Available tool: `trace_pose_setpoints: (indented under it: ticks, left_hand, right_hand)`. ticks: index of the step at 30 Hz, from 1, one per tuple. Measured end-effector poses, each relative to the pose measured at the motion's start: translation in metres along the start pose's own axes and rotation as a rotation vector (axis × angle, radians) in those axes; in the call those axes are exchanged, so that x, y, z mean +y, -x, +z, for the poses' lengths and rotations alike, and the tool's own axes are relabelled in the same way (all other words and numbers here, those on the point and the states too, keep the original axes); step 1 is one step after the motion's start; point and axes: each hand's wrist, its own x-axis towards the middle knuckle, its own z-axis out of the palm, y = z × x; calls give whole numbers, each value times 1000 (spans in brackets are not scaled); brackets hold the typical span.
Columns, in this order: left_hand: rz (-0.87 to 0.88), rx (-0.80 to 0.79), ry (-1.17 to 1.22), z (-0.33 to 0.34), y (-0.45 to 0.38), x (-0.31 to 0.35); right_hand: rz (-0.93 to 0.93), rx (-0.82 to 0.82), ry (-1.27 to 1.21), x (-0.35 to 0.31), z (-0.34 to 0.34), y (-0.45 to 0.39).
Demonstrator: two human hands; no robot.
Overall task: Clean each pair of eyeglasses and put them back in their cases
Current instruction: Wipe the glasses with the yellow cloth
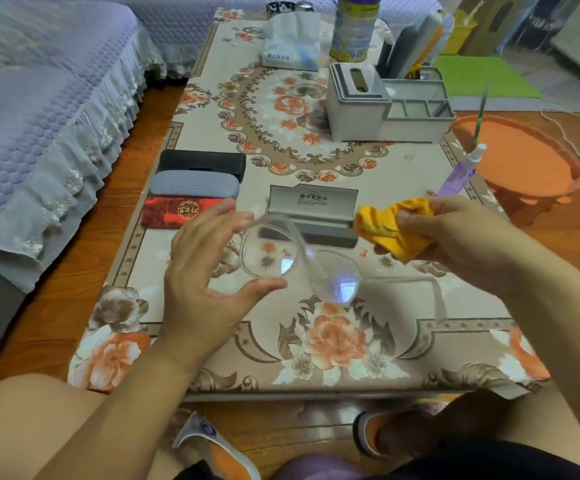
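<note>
The left hand (pixel 205 271) pinches the clear eyeglasses (pixel 302 268) by one rim, keeping lenses free; the right hand (pixel 454 237) grips the yellow cloth (pixel 394 228), ready to wipe.

Soft indoor light; lens glare, blurred and warped edges.

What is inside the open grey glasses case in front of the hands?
The open grey case shows printed text inside its lid; its tray is partly hidden by the clear glasses and yellow cloth, so contents are unclear.

Clear-framed eyeglasses (pixel 302 261) are pinched at one lens rim by the left hand (pixel 205 271) above the floral table (pixel 316 341), while a crumpled yellow cloth (pixel 390 226) is gripped by the right hand (pixel 454 237) before an open grey case (pixel 312 216).
</note>
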Motion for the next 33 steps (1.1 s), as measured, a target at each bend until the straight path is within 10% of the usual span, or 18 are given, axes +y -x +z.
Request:
trace_pose_setpoints:
  ticks: [7,13,26,33]
  left_hand:
    - [136,-44,1,9,-1,5]
    - [77,-90,61,13,0,6]
    - [-174,-308,504,-5,-1,13]
    - [-217,-268,456,10,-3,16]
  right_hand:
    - [-14,-341,28,-24,-1,10]
    - [-135,-476,528,-34,60,7]
    - [-52,-689,259,-23,66,-5]
    - [22,-461,-101,3,63,-10]
